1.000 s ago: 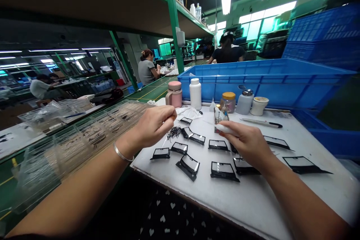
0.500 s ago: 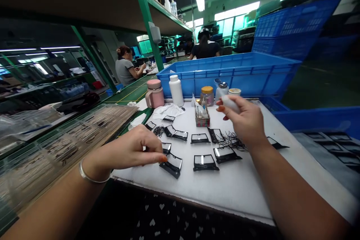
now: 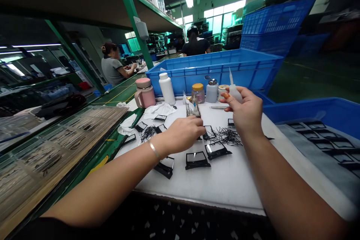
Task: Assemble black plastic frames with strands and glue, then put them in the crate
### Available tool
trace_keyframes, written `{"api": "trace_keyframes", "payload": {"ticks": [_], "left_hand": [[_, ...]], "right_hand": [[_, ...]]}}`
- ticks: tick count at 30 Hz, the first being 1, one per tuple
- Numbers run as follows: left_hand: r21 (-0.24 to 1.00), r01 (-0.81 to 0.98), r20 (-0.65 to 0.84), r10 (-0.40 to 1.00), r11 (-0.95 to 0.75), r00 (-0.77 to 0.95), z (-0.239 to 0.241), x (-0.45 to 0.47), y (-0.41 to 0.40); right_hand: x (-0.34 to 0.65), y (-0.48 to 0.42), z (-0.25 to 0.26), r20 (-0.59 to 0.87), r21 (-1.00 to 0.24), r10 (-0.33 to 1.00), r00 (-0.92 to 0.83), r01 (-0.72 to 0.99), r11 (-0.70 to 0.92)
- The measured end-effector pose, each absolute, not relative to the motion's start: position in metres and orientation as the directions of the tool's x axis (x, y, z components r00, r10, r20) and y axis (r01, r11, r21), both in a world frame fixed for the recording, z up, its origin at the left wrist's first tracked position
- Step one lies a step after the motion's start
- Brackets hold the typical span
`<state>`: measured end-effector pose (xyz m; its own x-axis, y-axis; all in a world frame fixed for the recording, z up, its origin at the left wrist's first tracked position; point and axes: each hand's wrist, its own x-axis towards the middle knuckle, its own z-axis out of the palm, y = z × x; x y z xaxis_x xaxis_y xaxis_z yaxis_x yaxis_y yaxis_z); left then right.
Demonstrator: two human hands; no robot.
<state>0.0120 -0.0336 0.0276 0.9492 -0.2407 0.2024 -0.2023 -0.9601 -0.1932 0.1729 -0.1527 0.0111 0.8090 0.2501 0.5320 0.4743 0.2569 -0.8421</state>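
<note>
My right hand (image 3: 246, 110) is raised over the white work board (image 3: 239, 180), closed round a small white squeeze bottle (image 3: 233, 90) whose thin nozzle points up. My left hand (image 3: 184, 133) reaches across the board with fingers curled, above a black frame part (image 3: 209, 132); what it pinches, if anything, is hidden. Several black rectangular frame parts (image 3: 197, 159) lie on the board. Two heaps of thin black strips (image 3: 226, 135) lie among them, one by each hand.
At the back stand a pink mug (image 3: 144, 92), a white bottle (image 3: 166, 88), a yellow-lidded jar (image 3: 198, 93), a pump dispenser (image 3: 211, 89) and a blue crate (image 3: 222, 69). Clear compartment trays (image 3: 64, 138) lie left. A blue bin with frame parts (image 3: 323, 127) sits right. Other people work beyond.
My left hand has moved right and forward across the board to the middle frames. My right hand has turned the squeeze bottle nozzle-up. The view has swung to the right.
</note>
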Motion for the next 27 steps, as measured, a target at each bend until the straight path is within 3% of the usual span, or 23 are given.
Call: {"api": "trace_keyframes", "payload": {"ticks": [3,10,13,16,20,22,23,25,27], "left_hand": [[-0.302,-0.304,0.143,-0.359,-0.903,0.922,0.012,0.035,-0.030],[-0.290,-0.422,0.115,-0.469,-0.859,0.876,-0.002,0.050,-0.024],[-0.243,-0.422,0.180,-0.468,-0.874,0.865,-0.002,0.050,-0.021],[-0.151,-0.347,0.337,-0.378,-0.926,0.862,0.002,0.047,-0.017],[0.047,-0.208,0.583,-0.142,-0.977,0.800,0.013,0.039,-0.013],[0.302,-0.181,0.670,0.073,-0.936,0.739,0.019,0.033,-0.013],[0.487,-0.194,0.664,0.216,-0.852,0.716,0.022,0.030,-0.014],[0.827,-0.247,0.510,0.490,-0.505,0.706,0.026,0.023,-0.016],[0.952,-0.273,0.300,0.615,-0.141,0.729,0.027,0.019,-0.018]], "right_hand": [[0.177,-0.152,0.009,0.520,-0.850,0.243,0.819,0.468,0.241],[0.178,-0.151,0.009,0.537,-0.839,0.244,0.807,0.480,0.257],[0.176,-0.152,0.010,0.544,-0.835,0.246,0.803,0.488,0.254],[0.176,-0.153,0.012,0.533,-0.841,0.249,0.809,0.477,0.254],[0.174,-0.154,0.014,0.419,-0.898,0.309,0.854,0.340,0.279],[0.171,-0.154,0.015,0.364,-0.921,0.369,0.855,0.270,0.281],[0.169,-0.153,0.016,0.345,-0.929,0.403,0.848,0.247,0.277],[0.162,-0.152,0.016,0.318,-0.941,0.472,0.822,0.212,0.265],[0.154,-0.149,0.015,0.291,-0.952,0.545,0.787,0.180,0.248]]}}
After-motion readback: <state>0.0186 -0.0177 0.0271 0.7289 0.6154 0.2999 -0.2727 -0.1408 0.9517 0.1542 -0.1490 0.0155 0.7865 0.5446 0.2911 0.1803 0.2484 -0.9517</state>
